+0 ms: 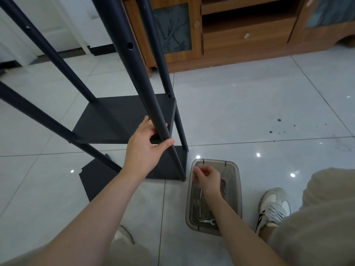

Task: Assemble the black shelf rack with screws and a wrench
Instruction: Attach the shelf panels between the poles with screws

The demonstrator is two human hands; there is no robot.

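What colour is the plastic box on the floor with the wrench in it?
The box is translucent smoky grey, seen in the head view.

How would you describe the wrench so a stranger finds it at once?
Find the grey see-through box on the floor, right of the black rack. The wrench lies at its near end: the only flat silver piece with a forked end.

Black shelf rack (172,116): one.
Upright poles (134,60): four.
Shelf panels (119,118): two.
Clear plastic tray (236,189): one, holding one wrench (208,221).
Hands: two, left hand (146,148) and right hand (208,179).
Shoes (272,206): two.
Wooden cabinet (240,52), upper right of the frame: one, with three round knobs (246,35).
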